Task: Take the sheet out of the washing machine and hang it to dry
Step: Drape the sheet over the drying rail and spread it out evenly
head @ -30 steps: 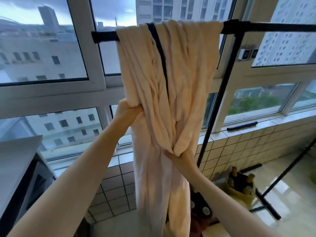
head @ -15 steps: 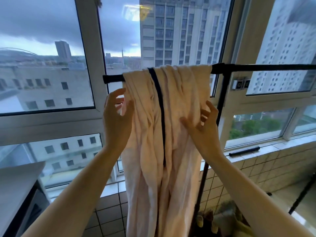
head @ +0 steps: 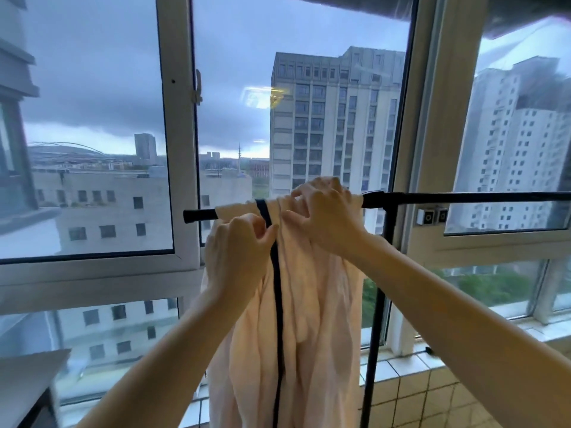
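Head view of the drying rack. We see the sheet (head: 315,319) — pale peach, with one dark stripe (head: 278,304) running down it — draped in bunched folds over the black horizontal rail (head: 463,197), close to the rail's left end; the cloth hangs on the near side and runs out past the bottom edge of the view. The left hand (head: 238,251) lies on the sheet's left part, just below the rail; its fingers (head: 247,225) are curled, thumb and forefinger pinching cloth right beside the stripe. The right hand (head: 327,217) sits higher, at rail level on the sheet's right part; its fingers (head: 326,189) are bent over the gathered cloth on top of the rail and grip it, the thumb pointing left toward the stripe. Both forearms reach in from the lower corners. The rack's upright post (head: 379,298) stands just right of the hanging cloth; we cannot tell whether the two touch. Behind the rack — a white window frame (head: 179,134), tall buildings (head: 333,125) under a clouded sky, and a tiled sill (head: 411,384) at lower right.
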The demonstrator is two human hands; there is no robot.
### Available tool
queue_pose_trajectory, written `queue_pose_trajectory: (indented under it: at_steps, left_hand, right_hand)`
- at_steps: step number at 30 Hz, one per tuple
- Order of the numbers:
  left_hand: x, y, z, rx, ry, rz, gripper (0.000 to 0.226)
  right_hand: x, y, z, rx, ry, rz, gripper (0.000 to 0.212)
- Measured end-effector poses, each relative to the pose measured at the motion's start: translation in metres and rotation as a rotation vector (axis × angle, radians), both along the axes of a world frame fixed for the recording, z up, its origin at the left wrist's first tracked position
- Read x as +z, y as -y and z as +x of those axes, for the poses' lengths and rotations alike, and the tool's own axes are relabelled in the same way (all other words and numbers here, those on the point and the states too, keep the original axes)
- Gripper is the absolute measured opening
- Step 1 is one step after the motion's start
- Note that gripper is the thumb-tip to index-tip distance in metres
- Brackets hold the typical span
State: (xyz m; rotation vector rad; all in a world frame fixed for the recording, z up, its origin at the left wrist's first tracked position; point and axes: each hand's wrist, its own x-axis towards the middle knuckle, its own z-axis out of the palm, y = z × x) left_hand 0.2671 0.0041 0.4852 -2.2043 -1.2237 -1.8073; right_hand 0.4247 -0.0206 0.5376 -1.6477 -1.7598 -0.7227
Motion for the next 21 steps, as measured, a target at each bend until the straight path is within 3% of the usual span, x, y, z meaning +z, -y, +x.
queue_pose_trajectory:
  at_steps: [3,7,14,21]
  left_hand:
    - [0.011,0.000,0.011,0.040,0.010,-0.068,0.031]
    - [0.021,-0.006,0.016,0.062,0.008,-0.148,0.018]
    - [0.023,-0.005,0.011,0.138,-0.033,-0.096,0.017]
    - [0.039,-0.003,0.014,0.111,-0.033,-0.042,0.005]
  right_hand:
    - [0.010,-0.004,0.002,0.134,-0.038,-0.109,0.045]
    - [0.021,-0.008,0.002,0.238,-0.064,-0.230,0.038]
    - [0.026,-0.017,0.016,0.298,-0.002,-0.278,0.025]
    - [0.020,-0.015,0.022,0.327,0.047,-0.256,0.049]
